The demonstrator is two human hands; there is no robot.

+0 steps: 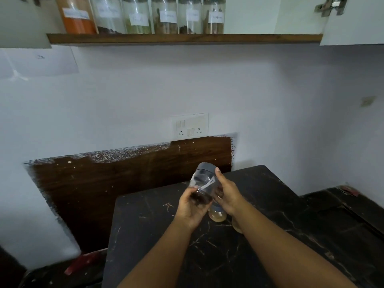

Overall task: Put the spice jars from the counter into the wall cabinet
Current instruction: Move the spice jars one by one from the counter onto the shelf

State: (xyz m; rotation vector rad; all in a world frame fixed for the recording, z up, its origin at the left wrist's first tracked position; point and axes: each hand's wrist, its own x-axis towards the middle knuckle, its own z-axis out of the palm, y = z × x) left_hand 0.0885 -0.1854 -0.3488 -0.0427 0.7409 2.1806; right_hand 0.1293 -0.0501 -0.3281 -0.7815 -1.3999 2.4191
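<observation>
White wall (187, 84) fills most of the view, with a dark wood panel (128, 173) low on it and a switch plate (192, 125) just above the panel's right end. Near us is a black marble counter (166, 246), running off to the right. Up top, the open cabinet (182, 39) has a wooden shelf edge and six labelled jars lined up on it, the far-left one (75, 15) full of orange powder, the rest mostly clear glass with a bit of spice at the bottom. Both bare arms reach in from the near edge. The left hand (190, 206) cups the bottom of a clear jar (204, 183) with a grey lid, tilted so the lid points away, dark spice sitting at the low end; fingers curled snug round it. The right hand (225, 196) is clamped on the jar's right side, thumb up by the lid. Two more jars stand on the counter right behind the hands, one (217, 214) with pale contents, another (236, 226) mostly hidden by the right wrist.
</observation>
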